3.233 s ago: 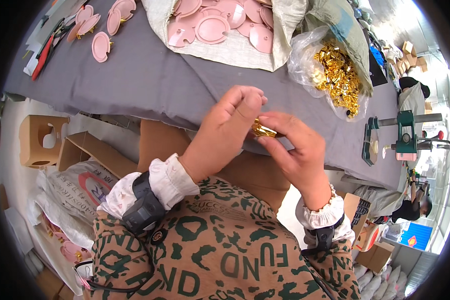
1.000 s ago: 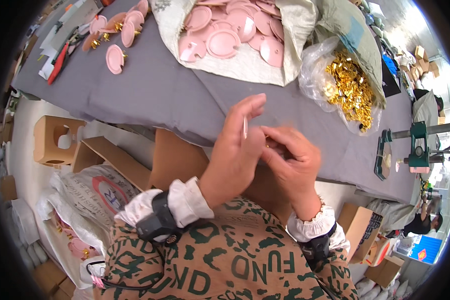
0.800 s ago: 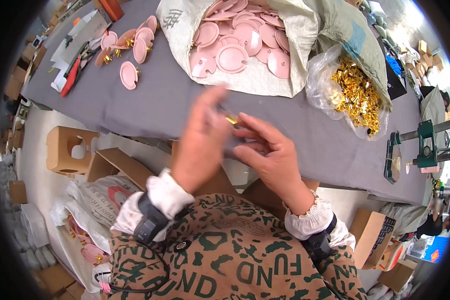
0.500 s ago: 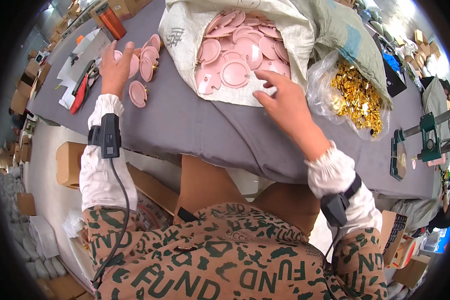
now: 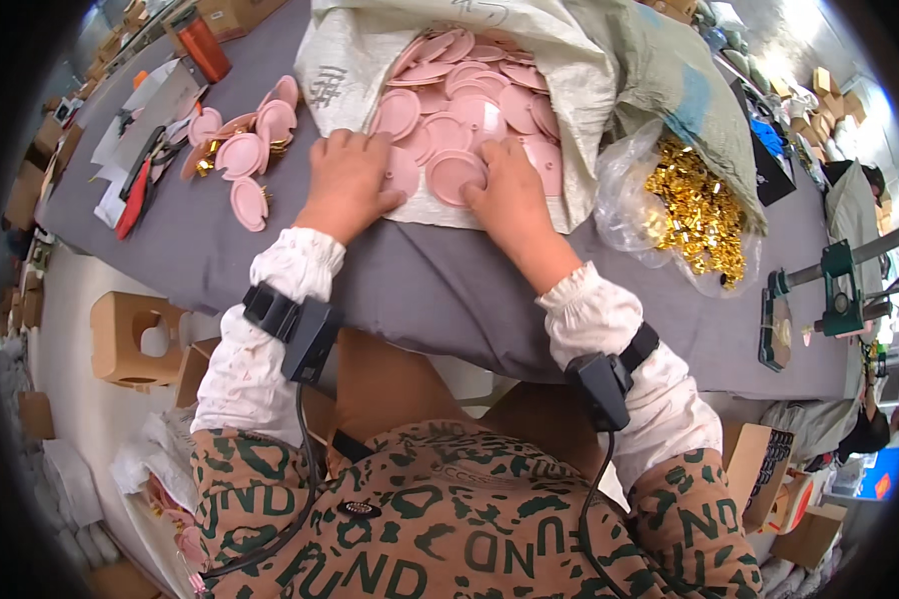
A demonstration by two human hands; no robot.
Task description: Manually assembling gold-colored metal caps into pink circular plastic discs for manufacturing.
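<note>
Two grips, left hand (image 5: pixel 345 185) and right hand (image 5: pixel 517 190), both at the mouth of the white sack (image 5: pixel 355 50)

Left grip: palm down over the sack's left front edge, fingers bent, thumb angled off toward the pink discs (image 5: pixel 477 118). Can't tell if it pinches anything; fingertips are partly hidden.

Right grip: thumb and fingers parted at the right rim of the front disc (image 5: pixel 453 180). Contact looks likely, but can't tell if the disc is pinched. It lies near the sack's front edge, the rest heaped behind it.

Left of the sack: several loose discs (image 5: pixel 249 204) on the grey-covered tabletop (image 5: pixel 420 280), gold pieces (image 5: pixel 207 160) among them. Past those, red-handled pliers (image 5: pixel 133 200) by some papers, and an orange tumbler (image 5: pixel 200 45) farther back.

Right of the sack: clear bag (image 5: pixel 624 200), open, with a pile of gold parts (image 5: pixel 697 200). Grey-green sack (image 5: pixel 669 75) just behind it. Green clamp tool (image 5: pixel 841 290) at the far right. Cardboard box (image 5: pixel 120 344) with a cutout on the floor, lower left.
</note>
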